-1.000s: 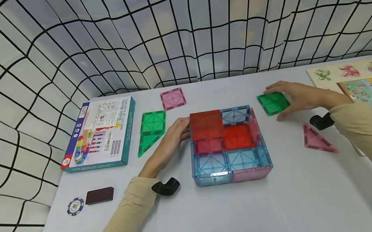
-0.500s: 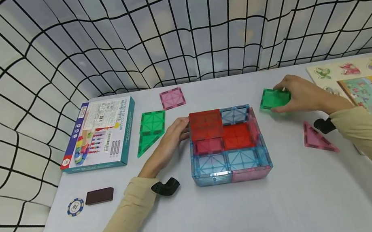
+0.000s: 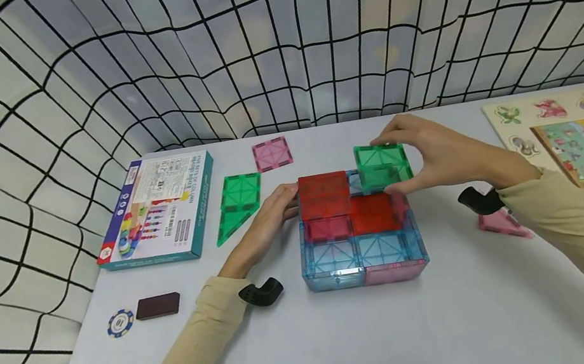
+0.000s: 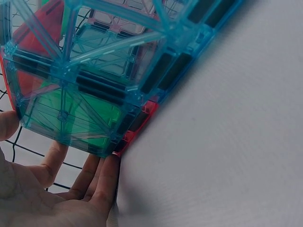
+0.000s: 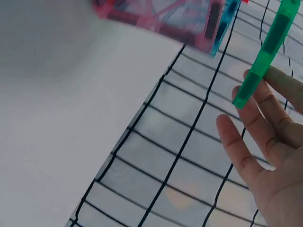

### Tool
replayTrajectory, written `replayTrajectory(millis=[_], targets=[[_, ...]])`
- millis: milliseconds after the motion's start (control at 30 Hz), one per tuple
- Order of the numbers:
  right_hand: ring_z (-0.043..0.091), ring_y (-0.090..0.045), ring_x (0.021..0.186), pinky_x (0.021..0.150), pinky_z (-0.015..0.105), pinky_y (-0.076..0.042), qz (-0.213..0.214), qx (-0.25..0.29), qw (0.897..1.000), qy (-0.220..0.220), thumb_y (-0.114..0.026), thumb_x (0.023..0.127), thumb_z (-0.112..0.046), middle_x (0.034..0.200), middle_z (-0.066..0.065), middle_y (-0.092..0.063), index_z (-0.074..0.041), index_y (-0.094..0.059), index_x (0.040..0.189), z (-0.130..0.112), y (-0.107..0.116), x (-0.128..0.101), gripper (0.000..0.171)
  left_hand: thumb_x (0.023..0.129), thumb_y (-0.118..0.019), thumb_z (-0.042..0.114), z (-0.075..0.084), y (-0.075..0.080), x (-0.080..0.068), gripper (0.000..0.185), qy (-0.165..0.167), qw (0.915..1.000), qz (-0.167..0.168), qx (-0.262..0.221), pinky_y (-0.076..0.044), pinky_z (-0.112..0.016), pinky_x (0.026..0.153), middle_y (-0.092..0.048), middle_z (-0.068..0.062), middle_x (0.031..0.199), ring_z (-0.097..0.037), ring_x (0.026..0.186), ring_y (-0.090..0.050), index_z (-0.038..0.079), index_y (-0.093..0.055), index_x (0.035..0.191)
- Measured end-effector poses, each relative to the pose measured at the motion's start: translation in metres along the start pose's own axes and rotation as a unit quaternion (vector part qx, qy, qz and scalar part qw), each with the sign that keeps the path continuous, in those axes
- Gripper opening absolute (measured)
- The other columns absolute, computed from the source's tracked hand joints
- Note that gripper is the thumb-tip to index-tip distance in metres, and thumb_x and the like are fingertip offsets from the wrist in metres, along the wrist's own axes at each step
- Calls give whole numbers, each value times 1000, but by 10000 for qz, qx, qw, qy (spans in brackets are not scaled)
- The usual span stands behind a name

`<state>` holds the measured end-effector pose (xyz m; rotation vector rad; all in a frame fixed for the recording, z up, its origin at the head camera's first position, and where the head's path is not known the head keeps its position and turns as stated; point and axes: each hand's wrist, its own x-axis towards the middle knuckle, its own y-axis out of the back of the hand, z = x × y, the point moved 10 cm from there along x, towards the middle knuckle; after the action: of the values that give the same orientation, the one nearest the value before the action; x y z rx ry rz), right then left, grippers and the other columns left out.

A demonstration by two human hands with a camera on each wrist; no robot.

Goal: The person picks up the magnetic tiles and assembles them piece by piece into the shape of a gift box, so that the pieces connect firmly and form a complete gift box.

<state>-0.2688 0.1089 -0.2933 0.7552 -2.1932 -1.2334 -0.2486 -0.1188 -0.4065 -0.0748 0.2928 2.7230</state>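
A low box of clear magnetic tiles [image 3: 334,258], blue and pink with red ones, stands mid-table. One red square tile [image 3: 323,195] covers its back left corner. My left hand [image 3: 262,232] rests along the box's left side, and the left wrist view has its fingertips [image 4: 110,165] against the tile edges. My right hand [image 3: 437,151] pinches a green square magnetic tile [image 3: 382,160] between thumb and fingers over the back right corner. From the right wrist, that tile appears edge-on, up off the table, near the box's pink side wall [image 5: 165,21].
Left of the box lie green tiles [image 3: 240,200], a boxed set [image 3: 158,211], a poker chip [image 3: 120,323] and a dark brown block [image 3: 158,306]. A pink square tile [image 3: 272,153] is behind. A pink triangle tile [image 3: 502,225] and picture board [image 3: 513,119] lie right; black netting [image 3: 304,45] rises behind.
The right hand has lifted the green square tile from the table and carried it left, over the box's back right corner. The left hand has stayed at the box's side.
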Motion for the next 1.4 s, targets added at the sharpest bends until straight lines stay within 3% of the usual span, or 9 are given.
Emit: replayTrajectory(millis=[300,633,1133,1400], targets=[[33,-56,119,99,55,-54,-251,-575,9980,79,-91,78,-36,127,14,-61,0,-67,134,-13,-18,4,71,115,-31,33,1,-2,0,49,30,10000,-25,-23,-39,-50,120,-51,-18,150,-36,141,-50,0,-45,149],[30,-55,118,98,54,-50,-267,-716,9966,297,-88,79,-41,125,12,-62,-1,-69,132,-20,-26,0,70,115,-32,34,4,-2,1,49,-43,10000,-50,-44,-39,-49,120,-51,-17,150,-35,141,-50,1,-45,149],[32,-58,122,101,53,-55,-553,-324,9977,233,-89,83,-36,135,16,-61,2,-62,140,-20,-35,-1,74,115,-31,34,1,0,0,49,43,10000,-17,23,-38,-49,120,-51,-16,149,-35,141,-50,1,-46,148],[31,-58,124,102,54,-54,-571,-346,9976,205,-91,82,-39,137,14,-60,1,-61,143,-17,-36,-3,79,112,-36,45,1,0,-2,55,207,9996,-147,144,-32,-54,122,-48,-14,153,-35,142,-49,5,-43,150]])
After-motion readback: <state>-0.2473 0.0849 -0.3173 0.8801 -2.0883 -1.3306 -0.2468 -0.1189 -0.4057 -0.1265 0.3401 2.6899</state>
